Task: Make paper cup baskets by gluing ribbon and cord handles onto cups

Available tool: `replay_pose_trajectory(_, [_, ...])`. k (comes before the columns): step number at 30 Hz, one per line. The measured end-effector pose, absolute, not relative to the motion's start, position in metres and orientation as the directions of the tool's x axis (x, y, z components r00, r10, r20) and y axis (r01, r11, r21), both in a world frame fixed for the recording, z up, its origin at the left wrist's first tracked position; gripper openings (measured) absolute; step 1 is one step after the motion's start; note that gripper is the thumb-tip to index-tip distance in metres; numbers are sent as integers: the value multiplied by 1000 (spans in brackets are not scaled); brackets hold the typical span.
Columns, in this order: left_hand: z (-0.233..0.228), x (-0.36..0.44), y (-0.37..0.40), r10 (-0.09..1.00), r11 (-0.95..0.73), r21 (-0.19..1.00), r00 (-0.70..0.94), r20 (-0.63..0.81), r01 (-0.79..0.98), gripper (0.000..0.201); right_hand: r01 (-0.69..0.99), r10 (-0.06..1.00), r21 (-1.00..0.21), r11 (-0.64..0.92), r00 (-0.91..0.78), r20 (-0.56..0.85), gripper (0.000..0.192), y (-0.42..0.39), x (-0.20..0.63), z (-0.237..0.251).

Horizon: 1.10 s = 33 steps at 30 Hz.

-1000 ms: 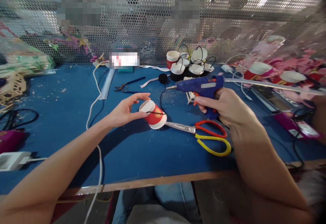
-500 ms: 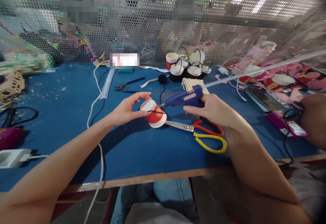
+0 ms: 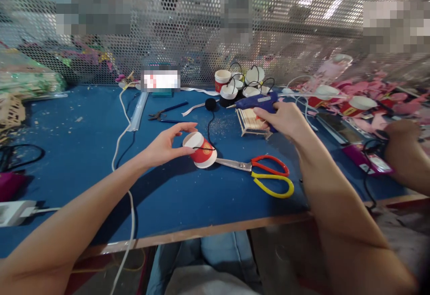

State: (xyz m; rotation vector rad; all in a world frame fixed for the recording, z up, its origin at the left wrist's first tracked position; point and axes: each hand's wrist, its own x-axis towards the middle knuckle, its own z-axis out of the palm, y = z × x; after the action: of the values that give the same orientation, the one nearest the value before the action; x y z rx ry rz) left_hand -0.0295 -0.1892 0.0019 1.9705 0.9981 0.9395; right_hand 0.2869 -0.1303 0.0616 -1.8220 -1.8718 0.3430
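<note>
My left hand (image 3: 171,145) grips a small red and white paper cup (image 3: 204,152), tilted on its side, with the thumb on a black cord (image 3: 210,129) that crosses the cup. That cord runs up to a round black piece (image 3: 211,104) on the table. In my right hand (image 3: 280,118) is a blue glue gun (image 3: 257,102), its nozzle pointing left and a clear glue stick coming out of its back. The glue gun is raised over a small wooden stick rack (image 3: 251,121), away from the cup. Scissors (image 3: 242,165) with red and yellow handles lie beside the cup, blades towards it.
Several cups with black cord loops (image 3: 254,75) stand at the back by the perforated metal screen (image 3: 198,26). Pliers (image 3: 161,115) and a white cable (image 3: 117,149) lie left. At right are a phone (image 3: 339,127), pink pieces and another person's arm (image 3: 403,151).
My right hand has lifted the glue gun up and back, so its nozzle has left the cup. The left hand still holds the cup in about the same place.
</note>
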Motion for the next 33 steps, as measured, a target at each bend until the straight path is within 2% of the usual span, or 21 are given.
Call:
replay_pose_trajectory(3, [1,-29,-189,851,-453,826,439,288,336,60,969,971,-248,11,48,233,44,-108,299,54])
replay_pose_trajectory(5, [1,-29,-189,844,-465,821,445,298,332,59,985,973,-169,-35,72,220,46,-98,304,45])
replay_pose_trajectory(12, [2,-29,-190,844,-460,819,454,285,341,60,970,968,-157,-187,209,136,52,-97,298,27])
replay_pose_trajectory(14, [2,-29,-191,844,-465,814,452,288,349,59,963,955,-147,-227,249,159,51,-101,294,29])
replay_pose_trajectory(16, [2,-29,-190,844,-468,811,450,292,352,59,971,942,-133,-199,227,246,44,-107,289,33])
replay_pose_trajectory(18, [1,-29,-190,844,-466,815,451,291,345,60,987,927,-153,-48,101,362,34,-119,279,36])
replay_pose_trajectory(20, [0,-29,-190,843,-465,820,452,293,334,60,941,904,-238,240,-127,409,27,-137,262,39])
replay_pose_trajectory(22, [0,-29,-190,843,-463,823,450,295,328,61,765,831,-353,538,-411,375,25,-158,239,39])
replay_pose_trajectory(24, [1,-29,-190,845,-459,825,449,292,329,61,607,729,-406,683,-597,335,28,-177,217,36])
replay_pose_trajectory(25, [2,-29,-190,845,-457,827,450,289,326,60,589,708,-398,704,-628,323,33,-184,207,33])
replay_pose_trajectory(29, [2,-26,-191,838,-453,846,459,296,281,60,660,796,-454,599,-552,249,50,-192,188,20])
replay_pose_trajectory(33, [-8,-19,-191,853,-382,913,436,289,143,80,645,834,-552,529,-514,199,51,-186,190,8])
